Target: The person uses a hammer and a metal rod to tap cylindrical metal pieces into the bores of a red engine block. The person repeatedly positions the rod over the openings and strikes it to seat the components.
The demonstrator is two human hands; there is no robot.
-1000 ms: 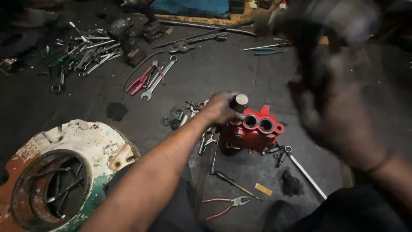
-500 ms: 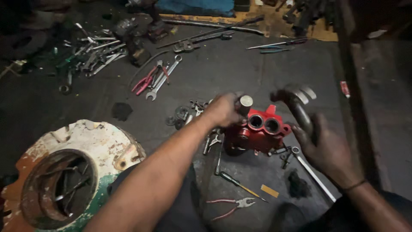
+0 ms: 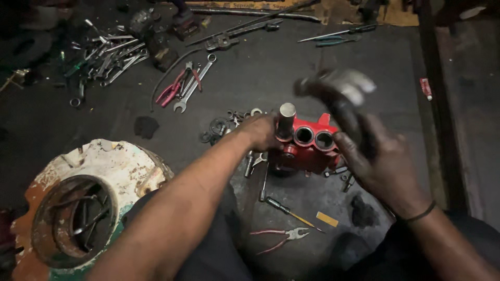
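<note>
On a dark, oily floor [image 3: 271,73] strewn with wrenches [image 3: 112,54] at upper left, the red block [image 3: 311,148] sits at frame centre, bores facing up, long axis left-right, its steel pin [image 3: 286,120] upright, pinched by the left hand [image 3: 260,132], while the right hand [image 3: 380,161] clasps a blurred curved part [image 3: 338,88].

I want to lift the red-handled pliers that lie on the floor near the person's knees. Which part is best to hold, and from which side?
Probably grip the pliers by the two red handles, coming from above on the left. They lie flat, handles pointing left and slightly spread, jaws pointing right toward the screwdriver, which lies close above them.
</note>
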